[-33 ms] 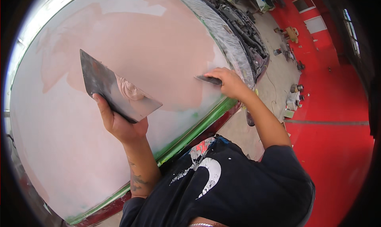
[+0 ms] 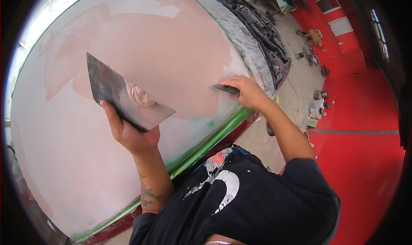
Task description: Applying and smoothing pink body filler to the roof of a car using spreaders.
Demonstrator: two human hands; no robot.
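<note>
My left hand (image 2: 133, 135) is closed round the edge of a flat, dark metal mixing board (image 2: 109, 88), held tilted above the panel. A mound of pinkish body filler (image 2: 139, 95) sits on the board's upper face. At the right, my right hand (image 2: 246, 90) grips a dark filler spreader (image 2: 226, 89), its blade at or close to the panel's surface. Beneath both hands spreads a large, pale car roof panel (image 2: 64, 159). A broad smooth area of pinkish filler (image 2: 171, 52) covers its middle and reaches the spreader.
Green masking tape (image 2: 214, 138) runs along the panel's near edge, above dark red bodywork (image 2: 116, 228). Clear plastic sheeting (image 2: 253, 56) borders the right side, beside an exposed engine bay (image 2: 262, 26). Cans and tools (image 2: 318, 103) stand on the floor near a red area (image 2: 356, 108).
My right hand and the spreader have shifted very slightly toward me. The left hand and the board look almost still.
</note>
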